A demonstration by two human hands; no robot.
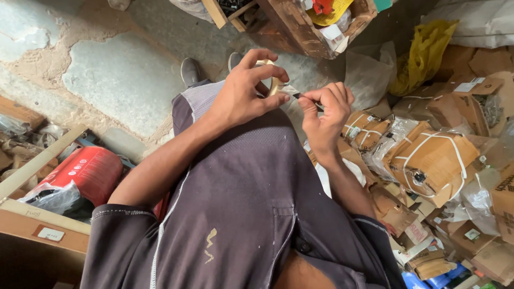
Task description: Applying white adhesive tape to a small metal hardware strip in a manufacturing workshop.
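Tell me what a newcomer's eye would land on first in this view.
At the centre, the left hand grips a pale ring-shaped roll while the right hand pinches a thin dark tool against it, above a dark grey shirt. To the right lies a heap of brown paper parcels tied with white cord; a red cylinder lies at lower left.
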